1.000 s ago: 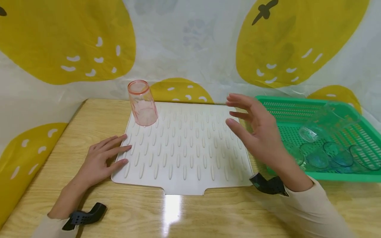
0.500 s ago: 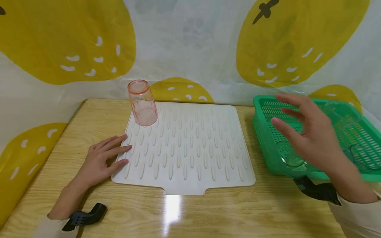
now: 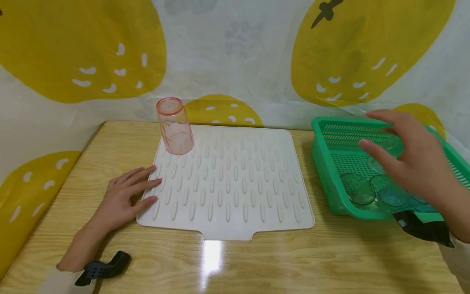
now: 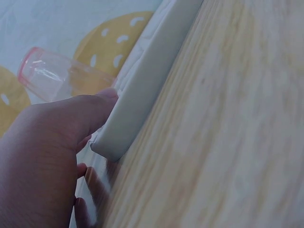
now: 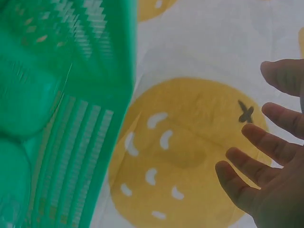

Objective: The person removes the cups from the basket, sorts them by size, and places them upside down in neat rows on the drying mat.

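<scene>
Left hand (image 3: 123, 200): rests at the left edge of the mat, thumb and fingertips touching it; grip released, fingers extended.
Right hand (image 3: 416, 157): hovers over the basket; grip released, thumb apart from the loosely bent fingers, which show spread in the right wrist view.
Mat (image 3: 235, 183): white and ridged, flat on the wooden table (image 3: 158, 263), its tab toward the person.
Pink glass (image 3: 178, 132): stands on the mat's back left corner, beyond the left hand.
Basket (image 3: 324, 179): green, just right of the mat.
Glasses (image 3: 358, 190): clear and bluish, inside the basket, some partly hidden by the right hand.
Cloth (image 3: 229, 53): white with yellow fruit shapes, behind the table.
</scene>
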A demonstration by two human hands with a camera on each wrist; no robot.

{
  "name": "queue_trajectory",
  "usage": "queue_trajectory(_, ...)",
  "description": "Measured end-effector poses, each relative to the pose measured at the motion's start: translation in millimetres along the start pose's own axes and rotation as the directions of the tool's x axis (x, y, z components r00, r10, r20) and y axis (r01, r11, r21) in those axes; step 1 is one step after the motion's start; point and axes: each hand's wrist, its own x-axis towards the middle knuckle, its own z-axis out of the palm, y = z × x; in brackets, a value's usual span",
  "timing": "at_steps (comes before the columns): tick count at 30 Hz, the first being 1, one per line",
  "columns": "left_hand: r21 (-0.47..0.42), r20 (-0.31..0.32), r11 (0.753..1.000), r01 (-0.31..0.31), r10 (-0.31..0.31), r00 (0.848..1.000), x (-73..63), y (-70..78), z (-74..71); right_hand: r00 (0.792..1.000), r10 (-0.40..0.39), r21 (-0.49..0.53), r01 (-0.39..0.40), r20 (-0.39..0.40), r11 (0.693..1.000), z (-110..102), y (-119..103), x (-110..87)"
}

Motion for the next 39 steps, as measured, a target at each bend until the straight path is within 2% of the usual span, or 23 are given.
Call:
queue_trajectory(5,0.002,-0.004,1.0,0.008,-0.008,1.0,-2.8,-1.5,-0.7,0.996,0.055,-0.07,-0.05,0.069,0.996,1.2,17.4,2.9)
queue_trajectory(10,0.005,-0.002,1.0,0.016,-0.016,1.0,-4.7,-1.4,-0.5,0.988,0.105,-0.075,-0.097,0.111,0.992,2.1,38.6,4.7)
queue_trajectory(17,-0.004,0.001,1.0,0.013,-0.013,1.0,-2.4,-0.2,0.6,0.993,0.096,-0.06,-0.092,0.074,0.994,1.2,65.3,2.0)
queue_trajectory(22,0.0,0.002,1.0,0.008,-0.008,1.0,-1.2,-1.2,0.9,0.987,0.124,-0.061,-0.118,0.103,0.991,-5.3,77.8,1.3)
queue_trajectory(27,0.003,0.001,1.0,0.004,-0.004,1.0,0.1,-1.2,0.4,0.989,0.081,-0.066,-0.073,0.124,0.995,-9.5,95.6,1.3)
queue_trajectory(34,0.003,0.004,1.0,0.008,-0.008,1.0,0.3,0.5,0.4,0.986,-0.061,-0.094,0.076,0.156,0.993,-12.8,123.2,0.5)
queue_trajectory(39,0.004,0.001,1.0,0.01,-0.01,1.0,-0.1,-0.3,0.9,0.979,-0.046,-0.117,0.071,0.199,0.991,-14.5,135.0,2.5)
